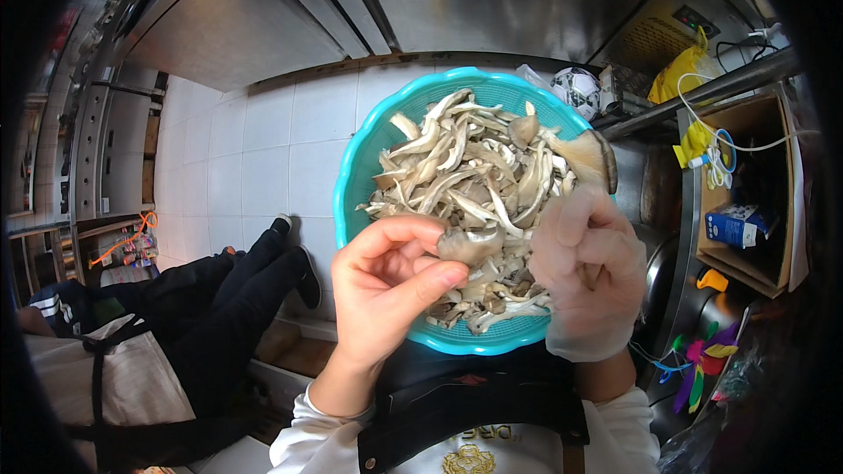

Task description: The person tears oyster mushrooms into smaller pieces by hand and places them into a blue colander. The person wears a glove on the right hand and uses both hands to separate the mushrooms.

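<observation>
A large turquoise plastic basket point(347, 174) lies before me, heaped with torn oyster mushroom strips point(454, 151). My left hand point(395, 276) is bare and over the basket's near left part; its thumb and fingers are at a small grey mushroom piece point(471, 245), and whether they pinch it is hard to tell. My right hand point(589, 270), in a clear plastic glove, is blurred over the basket's right side. A larger oyster mushroom piece point(589, 158) with a dark cap edge rises from its fingers, which are curled around the base.
Another person in dark trousers point(257, 270) is at the left. White floor tiles point(267, 171) lie below. Steel cabinets point(527, 0) line the far side, with a ball point(576, 92) beside them. At right are a metal rail point(711, 89) and a cardboard box point(787, 210).
</observation>
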Available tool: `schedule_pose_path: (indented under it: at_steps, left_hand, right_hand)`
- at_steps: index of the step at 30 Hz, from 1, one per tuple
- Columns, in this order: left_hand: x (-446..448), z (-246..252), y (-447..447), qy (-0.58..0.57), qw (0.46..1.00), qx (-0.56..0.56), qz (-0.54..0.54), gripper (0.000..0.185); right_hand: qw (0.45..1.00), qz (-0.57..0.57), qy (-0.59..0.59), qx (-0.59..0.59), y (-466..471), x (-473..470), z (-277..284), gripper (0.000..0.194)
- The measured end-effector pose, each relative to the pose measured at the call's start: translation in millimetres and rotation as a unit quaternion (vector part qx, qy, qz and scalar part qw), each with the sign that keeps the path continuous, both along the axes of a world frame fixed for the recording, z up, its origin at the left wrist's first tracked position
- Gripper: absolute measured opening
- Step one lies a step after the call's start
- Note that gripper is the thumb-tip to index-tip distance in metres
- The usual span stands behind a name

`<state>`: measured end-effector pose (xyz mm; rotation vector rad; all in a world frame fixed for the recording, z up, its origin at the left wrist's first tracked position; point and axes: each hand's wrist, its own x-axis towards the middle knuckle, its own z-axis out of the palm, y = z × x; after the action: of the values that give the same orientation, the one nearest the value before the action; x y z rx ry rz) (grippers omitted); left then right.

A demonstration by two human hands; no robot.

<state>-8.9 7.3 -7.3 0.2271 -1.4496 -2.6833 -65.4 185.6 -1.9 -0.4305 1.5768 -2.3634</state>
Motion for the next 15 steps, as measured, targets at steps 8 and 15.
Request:
schedule_pose_path:
  at_steps: [8, 15]
  left_hand:
    - [0.4, 3.3, -1.8, -0.079, 0.988, 0.111, -0.075, 0.025]
    - [1.1, 4.0, 1.0, -0.070, 0.994, 0.018, -0.079, 0.021]
  right_hand:
    - [0.982, -0.014, -0.149, 0.117, -6.9, 6.0, 15.0, 0.015]
    - [0.972, 0.041, 0.032, 0.230, -10.7, 5.5, 15.9, 0.016]
